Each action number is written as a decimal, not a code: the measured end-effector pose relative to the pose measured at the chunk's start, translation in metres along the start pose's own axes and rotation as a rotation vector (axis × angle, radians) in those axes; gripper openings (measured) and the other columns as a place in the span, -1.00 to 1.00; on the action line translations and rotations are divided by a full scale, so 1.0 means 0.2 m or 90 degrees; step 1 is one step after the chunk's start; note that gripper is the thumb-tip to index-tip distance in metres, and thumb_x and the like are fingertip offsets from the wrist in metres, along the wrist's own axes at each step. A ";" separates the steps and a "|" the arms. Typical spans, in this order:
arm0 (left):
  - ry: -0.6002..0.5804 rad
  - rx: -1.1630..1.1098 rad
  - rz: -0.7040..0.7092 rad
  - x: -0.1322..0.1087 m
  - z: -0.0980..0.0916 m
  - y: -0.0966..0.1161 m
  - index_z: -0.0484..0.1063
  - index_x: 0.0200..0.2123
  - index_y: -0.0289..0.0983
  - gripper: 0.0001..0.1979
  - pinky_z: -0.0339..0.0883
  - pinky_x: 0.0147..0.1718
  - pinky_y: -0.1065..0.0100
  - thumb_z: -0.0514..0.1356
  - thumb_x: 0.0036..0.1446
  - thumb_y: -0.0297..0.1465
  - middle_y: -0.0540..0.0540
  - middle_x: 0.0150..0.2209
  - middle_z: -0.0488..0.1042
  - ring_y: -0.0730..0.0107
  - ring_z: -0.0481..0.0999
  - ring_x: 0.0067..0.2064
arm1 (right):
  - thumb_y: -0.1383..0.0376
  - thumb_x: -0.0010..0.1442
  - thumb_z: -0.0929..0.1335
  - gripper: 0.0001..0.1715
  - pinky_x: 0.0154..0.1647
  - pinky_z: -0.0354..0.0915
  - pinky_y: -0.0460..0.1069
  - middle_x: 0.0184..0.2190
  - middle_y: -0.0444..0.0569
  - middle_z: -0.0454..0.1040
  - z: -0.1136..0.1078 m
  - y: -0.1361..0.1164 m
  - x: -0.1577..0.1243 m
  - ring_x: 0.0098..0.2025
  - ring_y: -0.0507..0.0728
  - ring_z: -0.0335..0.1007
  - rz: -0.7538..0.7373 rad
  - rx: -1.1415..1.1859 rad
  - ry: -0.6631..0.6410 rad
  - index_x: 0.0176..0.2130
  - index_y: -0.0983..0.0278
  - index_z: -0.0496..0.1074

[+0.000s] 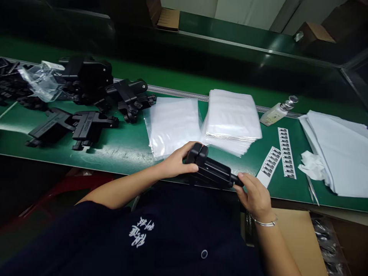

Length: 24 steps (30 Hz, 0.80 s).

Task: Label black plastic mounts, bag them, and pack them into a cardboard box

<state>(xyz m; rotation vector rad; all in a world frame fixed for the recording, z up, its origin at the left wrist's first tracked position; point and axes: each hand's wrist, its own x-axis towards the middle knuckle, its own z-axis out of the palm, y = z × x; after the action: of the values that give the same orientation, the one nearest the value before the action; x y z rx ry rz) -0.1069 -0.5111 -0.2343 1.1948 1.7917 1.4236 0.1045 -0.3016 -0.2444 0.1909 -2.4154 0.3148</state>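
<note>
Both hands hold one black plastic device [214, 168] above the front edge of the green table. My left hand [179, 161] is closed round its thicker, rounded end, thumb on top. At the thin knob-like end, my right hand [254, 191] pinches with thumb and fingers. Just behind the device lie flat clear plastic bags [175, 124] and, to their right, a thick stack of white translucent bags [232, 115]. Several similar black devices [92, 126] lie on the left part of the table.
A bottle [277, 111] with a metal top, label strips [286, 153], crumpled tissue [312, 165], tweezers [312, 190] and white cloth [342, 153] are on the right. A crumpled clear bag [44, 82] lies at left. An open cardboard box [296, 234] sits below the table.
</note>
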 end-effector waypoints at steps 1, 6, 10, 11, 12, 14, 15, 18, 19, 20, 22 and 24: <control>0.016 -0.040 -0.028 0.00 0.00 -0.01 0.29 0.11 -0.26 -0.30 0.38 -0.05 0.16 0.20 0.06 0.10 -0.23 0.00 0.46 0.03 0.49 0.00 | 0.33 0.29 0.30 -0.59 -0.37 0.41 0.01 -0.29 0.02 0.53 -0.01 -0.02 0.02 -0.33 0.14 0.47 -0.020 0.016 -0.009 0.13 0.19 0.30; 0.078 0.053 0.057 -0.03 0.01 -0.03 0.28 0.08 -0.25 -0.31 0.44 -0.17 0.23 0.22 0.05 0.11 -0.21 -0.05 0.47 0.12 0.53 -0.09 | 0.26 0.30 0.23 -0.81 -0.45 0.28 -0.04 -0.45 -0.13 0.36 0.01 -0.09 0.08 -0.47 0.05 0.29 0.369 0.392 -0.023 -0.09 0.17 0.33; 0.032 0.242 0.379 -0.06 -0.02 -0.01 0.25 0.06 -0.15 -0.32 0.49 -0.21 0.23 0.41 -0.08 -0.10 -0.13 -0.12 0.53 0.17 0.59 -0.14 | 0.13 0.22 0.28 -0.79 -0.59 0.09 -0.11 -0.60 -0.26 0.09 0.05 -0.07 0.12 -0.60 -0.03 0.00 0.775 0.817 -0.150 -0.22 0.21 0.33; 0.022 0.262 0.434 -0.06 -0.02 -0.01 0.25 0.06 -0.14 -0.31 0.50 -0.20 0.22 0.43 -0.09 -0.12 -0.12 -0.13 0.54 0.17 0.59 -0.14 | 0.11 0.20 0.31 -0.77 -0.61 0.05 -0.13 -0.63 -0.29 0.04 0.05 -0.06 0.12 -0.63 -0.05 -0.09 0.820 0.881 -0.175 -0.24 0.21 0.34; 0.026 0.272 0.444 -0.07 -0.02 -0.01 0.25 0.06 -0.14 -0.32 0.50 -0.19 0.22 0.43 -0.09 -0.12 -0.12 -0.13 0.54 0.17 0.59 -0.14 | 0.08 0.18 0.33 -0.73 -0.61 0.03 -0.13 -0.65 -0.31 0.00 0.06 -0.05 0.12 -0.64 -0.07 -0.17 0.843 0.924 -0.185 -0.23 0.22 0.34; 0.084 0.258 0.330 -0.07 -0.02 -0.02 0.26 0.06 -0.17 -0.37 0.48 -0.19 0.23 0.37 -0.02 -0.07 -0.15 -0.11 0.53 0.18 0.58 -0.13 | -0.03 0.19 0.32 -0.61 -0.59 0.07 -0.12 -0.67 -0.33 0.02 0.06 -0.05 0.11 -0.65 -0.08 -0.19 0.838 0.949 -0.150 -0.16 0.21 0.36; 0.126 0.226 0.242 -0.06 -0.01 -0.03 0.27 0.06 -0.19 -0.39 0.47 -0.19 0.24 0.32 0.03 -0.02 -0.16 -0.11 0.52 0.18 0.57 -0.13 | -0.09 0.20 0.31 -0.52 -0.57 0.11 -0.10 -0.65 -0.31 0.09 0.07 -0.05 0.10 -0.65 -0.07 -0.12 0.814 0.924 -0.102 -0.11 0.21 0.37; 0.227 0.075 0.041 -0.04 0.02 -0.08 0.28 0.08 -0.24 -0.34 0.41 -0.12 0.21 0.16 0.10 0.11 -0.19 -0.07 0.48 0.16 0.52 -0.07 | -0.15 0.18 0.32 -0.44 -0.45 0.25 -0.04 -0.51 -0.16 0.36 0.11 -0.06 0.07 -0.54 0.00 0.20 0.699 0.744 0.024 -0.07 0.22 0.41; 0.236 0.025 0.013 -0.03 0.03 -0.09 0.27 0.09 -0.25 -0.31 0.38 -0.07 0.20 0.14 0.10 0.14 -0.19 -0.05 0.46 0.14 0.50 -0.03 | -0.12 0.18 0.34 -0.47 -0.40 0.29 -0.03 -0.46 -0.13 0.42 0.13 -0.06 0.06 -0.48 0.02 0.28 0.669 0.687 0.036 -0.09 0.21 0.43; 0.235 -0.013 -0.006 -0.02 0.05 -0.11 0.27 0.10 -0.26 -0.29 0.35 -0.01 0.18 0.13 0.09 0.15 -0.20 -0.02 0.45 0.12 0.47 0.01 | -0.08 0.17 0.36 -0.53 -0.36 0.31 -0.02 -0.43 -0.11 0.45 0.14 -0.07 0.06 -0.44 0.03 0.32 0.651 0.646 0.039 -0.12 0.21 0.45; 0.224 -0.053 -0.025 0.00 0.07 -0.12 0.25 0.12 -0.26 -0.28 0.27 0.07 0.16 0.14 0.09 0.15 -0.20 0.03 0.42 0.09 0.41 0.08 | -0.04 0.14 0.40 -0.60 -0.37 0.35 -0.02 -0.44 -0.12 0.45 0.18 -0.08 0.06 -0.43 0.04 0.34 0.654 0.621 0.052 -0.20 0.21 0.47; 0.210 -0.070 -0.041 0.02 0.09 -0.13 0.26 0.12 -0.26 -0.31 0.23 0.10 0.17 0.10 0.13 0.13 -0.20 0.04 0.40 0.10 0.38 0.10 | -0.03 0.07 0.44 -0.61 -0.42 0.36 -0.04 -0.47 -0.14 0.43 0.20 -0.08 0.07 -0.45 0.03 0.33 0.681 0.639 0.092 -0.27 0.22 0.47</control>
<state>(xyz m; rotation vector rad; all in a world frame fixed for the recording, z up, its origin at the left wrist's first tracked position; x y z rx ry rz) -0.1005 -0.5000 -0.2633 0.8768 1.9167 1.7364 0.0724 -0.3284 -0.2608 -0.6910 -1.7846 1.8967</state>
